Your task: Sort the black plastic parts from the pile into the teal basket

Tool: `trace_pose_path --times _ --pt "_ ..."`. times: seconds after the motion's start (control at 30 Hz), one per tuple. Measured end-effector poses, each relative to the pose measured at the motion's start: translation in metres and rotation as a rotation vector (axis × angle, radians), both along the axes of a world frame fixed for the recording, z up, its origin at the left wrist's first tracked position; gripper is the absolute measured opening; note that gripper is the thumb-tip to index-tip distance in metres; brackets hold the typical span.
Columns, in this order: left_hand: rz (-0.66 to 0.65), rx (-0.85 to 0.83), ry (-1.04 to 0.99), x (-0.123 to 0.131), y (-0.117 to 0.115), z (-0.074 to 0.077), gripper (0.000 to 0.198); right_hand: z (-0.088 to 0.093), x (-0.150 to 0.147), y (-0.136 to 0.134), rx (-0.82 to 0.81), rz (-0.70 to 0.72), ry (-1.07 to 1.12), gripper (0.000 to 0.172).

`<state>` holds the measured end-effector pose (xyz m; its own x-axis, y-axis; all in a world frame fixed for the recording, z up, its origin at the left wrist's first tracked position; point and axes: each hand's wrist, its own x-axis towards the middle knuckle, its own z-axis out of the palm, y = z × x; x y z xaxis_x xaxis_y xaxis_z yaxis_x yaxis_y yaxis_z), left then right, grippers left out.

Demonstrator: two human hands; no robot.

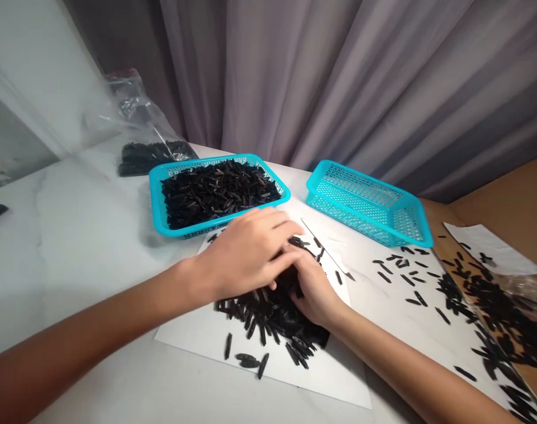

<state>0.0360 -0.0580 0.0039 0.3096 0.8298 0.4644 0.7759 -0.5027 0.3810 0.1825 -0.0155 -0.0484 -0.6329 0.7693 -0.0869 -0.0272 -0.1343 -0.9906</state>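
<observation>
A heap of small, narrow black pieces (272, 318) lies on a white sheet (193, 330); their exact kind is too small to tell. Over the heap's upper part my left hand (246, 247) reaches in from the left, fingers apart and slightly bent, its palm hidden. My right hand (317, 288) curves around black pieces from the right, with some between its thumb and fingers. Its fingertips are partly covered by my left hand, and the two hands touch. Several loose pieces lie at the sheet's front edge.
Behind my hands stands a blue basket (156, 206) full of black pieces; another blue basket (414, 235) sits to its right. A clear plastic bag (138, 112) with black contents is at back left. More black pieces (498, 306) spread over cardboard and table at right. A grey curtain (268, 76) hangs behind.
</observation>
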Motion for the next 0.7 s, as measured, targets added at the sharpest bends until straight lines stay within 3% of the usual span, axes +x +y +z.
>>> trace_pose_path --times 0.13,0.27,0.4,0.53,0.7 --pt "0.057 -0.022 -0.097 -0.025 -0.017 -0.039 0.046 0.003 0.0 0.002 -0.258 0.117 0.091 0.045" --pt "0.054 0.042 -0.228 -0.021 -0.025 -0.061 0.02 0.007 0.001 0.004 -0.301 0.206 0.106 0.042" --pt "0.12 0.059 -0.367 -0.022 -0.023 -0.059 0.009 0.007 0.001 0.005 -0.229 0.24 0.061 0.032" --pt "0.249 -0.007 -0.521 -0.025 -0.024 -0.05 0.003 0.006 0.001 0.003 -0.22 0.175 0.069 0.019" --pt "0.172 0.051 -0.507 -0.026 -0.025 -0.049 0.006 0.006 0.001 0.001 -0.214 0.108 0.051 0.013"
